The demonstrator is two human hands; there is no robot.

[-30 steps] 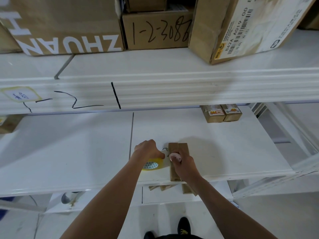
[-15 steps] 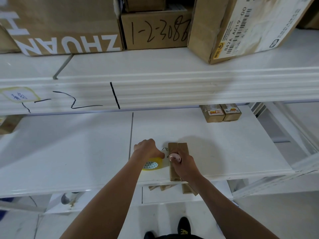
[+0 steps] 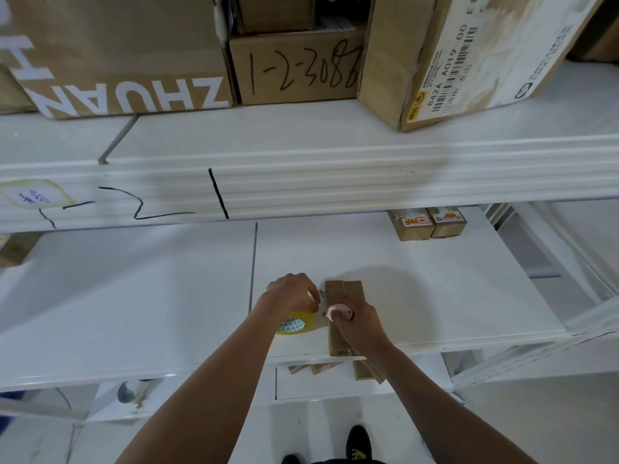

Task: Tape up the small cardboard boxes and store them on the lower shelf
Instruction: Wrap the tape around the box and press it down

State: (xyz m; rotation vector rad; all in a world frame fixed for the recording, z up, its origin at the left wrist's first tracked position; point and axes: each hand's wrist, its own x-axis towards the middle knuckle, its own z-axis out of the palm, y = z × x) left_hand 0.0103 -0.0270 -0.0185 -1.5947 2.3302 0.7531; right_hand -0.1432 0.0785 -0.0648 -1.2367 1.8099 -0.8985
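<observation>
Two small brown cardboard boxes (image 3: 345,293) lie side by side near the white middle shelf's (image 3: 435,296) front edge. My right hand (image 3: 358,324) grips a pink cutter (image 3: 340,311) over them; my left hand (image 3: 291,294) pinches tape off the yellow roll (image 3: 296,324). Taping is underway, I judge; next, cut the strip.

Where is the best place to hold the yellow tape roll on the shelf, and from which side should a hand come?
Probably from above, on the outer rim. The tape roll lies flat on the shelf, so thumb and fingers can pinch across the ring. The left hand already covers it from the top-left; the small cardboard box crowds its right side, so that side is worse.
</observation>
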